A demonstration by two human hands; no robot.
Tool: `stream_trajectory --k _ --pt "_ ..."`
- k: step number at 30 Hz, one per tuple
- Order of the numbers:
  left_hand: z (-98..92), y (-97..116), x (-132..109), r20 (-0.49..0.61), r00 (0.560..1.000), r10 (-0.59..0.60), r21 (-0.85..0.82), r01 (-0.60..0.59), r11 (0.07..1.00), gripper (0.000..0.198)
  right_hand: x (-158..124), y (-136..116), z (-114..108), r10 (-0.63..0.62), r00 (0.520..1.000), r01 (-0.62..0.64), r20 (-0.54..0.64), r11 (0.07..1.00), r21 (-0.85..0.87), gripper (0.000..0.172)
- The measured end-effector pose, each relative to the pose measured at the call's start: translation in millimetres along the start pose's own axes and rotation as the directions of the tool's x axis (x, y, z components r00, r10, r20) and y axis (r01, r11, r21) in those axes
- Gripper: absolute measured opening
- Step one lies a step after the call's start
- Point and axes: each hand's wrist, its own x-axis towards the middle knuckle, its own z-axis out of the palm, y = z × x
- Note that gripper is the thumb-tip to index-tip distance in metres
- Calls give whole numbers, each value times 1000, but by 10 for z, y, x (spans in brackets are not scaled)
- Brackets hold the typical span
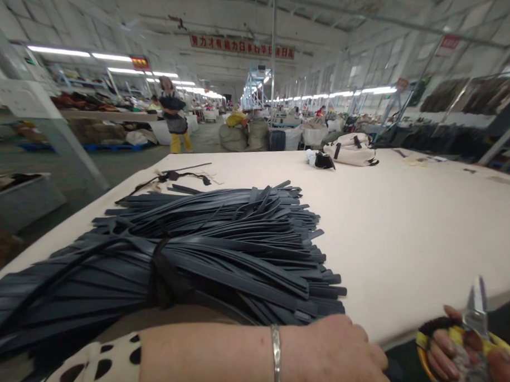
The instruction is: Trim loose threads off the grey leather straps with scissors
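Observation:
My left hand [349, 353] is at the bottom centre, by the front edge of the table, its back turned up and a silver bangle on the wrist. Its fingers curl down out of sight, so whatever they grip is hidden. Just beyond the forearm lies a big heap of dark grey flat strips [236, 263], with a black tie [162, 271] round the nearest bundle. Low on the right, my right hand [445, 353] is closed round scissors [476, 310] with yellow handles, blades pointing up. Greyish wrapping covers part of the handles or fingers.
A pale-topped table [404, 235] spreads ahead. Loose black cords [172, 177] lie past the strips, and cream fabric pieces with black straps [350, 150] sit at the far edge. Beyond stand stuffed sacks [234, 137], a person [174, 113] at left, and a metal post [64, 140].

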Motion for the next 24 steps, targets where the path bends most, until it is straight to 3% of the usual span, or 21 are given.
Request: stream_trajectory --k 2,5,7,9,11,13,16,19,24 --pt "-199 -38 -149 -56 998 -31 98 36 994 9 73 88 19 51 997 -50 54 998 -22 65" --pt "-483 -194 -388 -150 973 -177 111 195 975 28 166 223 120 65 982 -59 176 997 -39 65" --pt "-624 -413 -563 -171 936 -306 63 320 945 13 187 277 269 45 973 -31 226 997 -64 64" --pt "-717 -703 -737 -207 861 -464 7 475 880 17 190 294 471 32 958 -8 286 996 -85 61" --pt "-755 -985 -882 -229 743 -629 -26 641 767 19 211 300 684 3 938 27 345 996 -84 58" --pt "-735 -1167 -974 -172 662 -730 -9 739 673 22 262 321 860 -34 922 71 385 994 -83 56" --pt "-646 -1147 -1023 26 670 -742 88 738 669 48 353 385 996 -79 916 119 393 990 -79 49" --pt "-590 -903 -1037 199 687 -699 121 691 713 64 392 438 1001 -84 915 105 394 994 -30 45" --pt "-624 -650 -1069 308 717 -626 114 625 772 73 369 434 953 -96 909 87 406 995 40 41"
